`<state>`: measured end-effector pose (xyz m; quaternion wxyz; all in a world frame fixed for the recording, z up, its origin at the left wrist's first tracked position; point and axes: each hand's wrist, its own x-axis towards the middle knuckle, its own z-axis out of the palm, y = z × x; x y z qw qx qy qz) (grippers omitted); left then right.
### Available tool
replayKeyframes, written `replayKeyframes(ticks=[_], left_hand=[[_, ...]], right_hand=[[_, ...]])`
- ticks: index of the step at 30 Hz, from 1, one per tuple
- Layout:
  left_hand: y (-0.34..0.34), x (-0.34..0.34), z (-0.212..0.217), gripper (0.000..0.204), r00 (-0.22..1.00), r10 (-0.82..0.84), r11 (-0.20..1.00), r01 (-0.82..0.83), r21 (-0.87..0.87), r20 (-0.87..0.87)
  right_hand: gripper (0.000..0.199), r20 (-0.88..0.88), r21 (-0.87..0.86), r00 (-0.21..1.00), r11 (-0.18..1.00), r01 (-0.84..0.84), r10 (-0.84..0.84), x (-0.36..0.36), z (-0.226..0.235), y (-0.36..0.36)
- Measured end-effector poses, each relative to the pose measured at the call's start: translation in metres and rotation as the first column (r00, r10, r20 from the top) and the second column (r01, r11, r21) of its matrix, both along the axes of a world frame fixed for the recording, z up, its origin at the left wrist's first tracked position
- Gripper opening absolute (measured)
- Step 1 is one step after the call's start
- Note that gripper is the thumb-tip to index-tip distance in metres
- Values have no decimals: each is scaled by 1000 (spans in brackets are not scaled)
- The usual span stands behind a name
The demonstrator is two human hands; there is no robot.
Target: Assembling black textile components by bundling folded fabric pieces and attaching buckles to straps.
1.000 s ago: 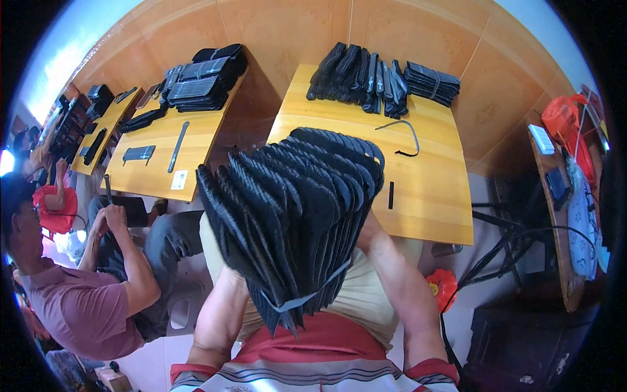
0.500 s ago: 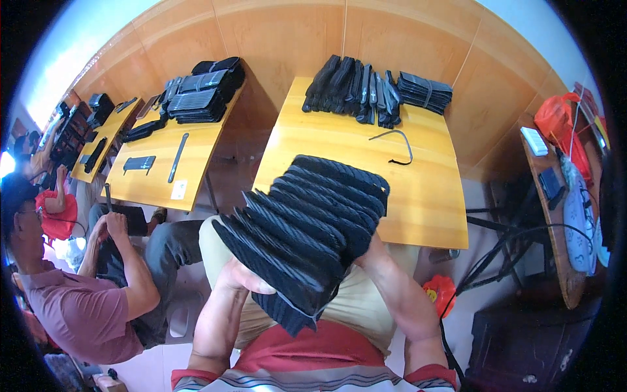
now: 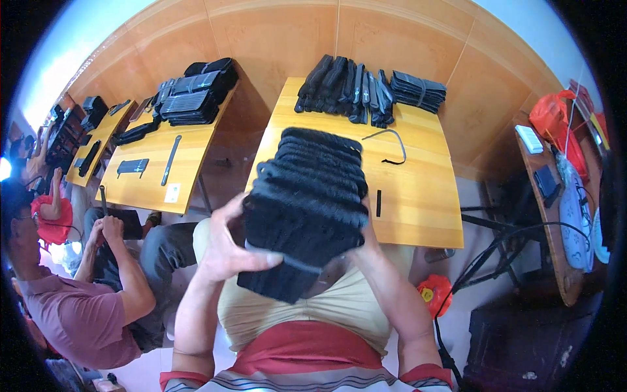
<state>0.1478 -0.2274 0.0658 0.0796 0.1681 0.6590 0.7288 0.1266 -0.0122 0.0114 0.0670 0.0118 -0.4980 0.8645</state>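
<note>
A thick stack of black ribbed fabric pieces (image 3: pixel 307 196) is held up above my lap, over the near edge of the yellow wooden table (image 3: pixel 418 215). My left hand (image 3: pixel 228 245) grips its left side, thumb laid across the lower front. Around the right side is my right hand (image 3: pixel 367 245), its fingers mostly hidden behind the stack. On the table past the stack lie a thin curved dark strap (image 3: pixel 403 147) and a short black strip (image 3: pixel 379 203).
Black bundles (image 3: pixel 343 88) and a tied dark stack (image 3: pixel 418 91) line the table's far edge. To the left, a person (image 3: pixel 78 294) sits by another table (image 3: pixel 173 147) with black stacks. A side table (image 3: pixel 555 242) with a red bag (image 3: pixel 552 117) stands right, near dark cables.
The stack has moved up and tipped, so its layers face me more squarely. My left hand has shifted up its left side. The short black strip now shows on the table.
</note>
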Motion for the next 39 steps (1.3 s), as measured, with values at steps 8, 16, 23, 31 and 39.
replayKeyframes(ticks=[8,16,23,31,39], left_hand=[[7,-62,-8,76,871,52,704,-379,-600,-488],[24,-102,-33,85,903,-9,553,-353,-754,-429],[28,-112,-35,72,951,-33,502,-250,-828,-307],[30,-112,-44,60,933,10,466,-322,-824,-360],[26,-110,-50,65,926,19,511,-334,-792,-378]], right_hand=[[16,-294,835,894,364,413,-339,-83,-40,105],[27,-325,934,938,-197,298,-122,-150,-68,155],[29,-179,885,977,-452,109,-113,-182,-77,158],[22,-173,813,985,-564,146,5,-189,-79,167],[19,-293,916,944,240,322,-150,-178,-29,149]])
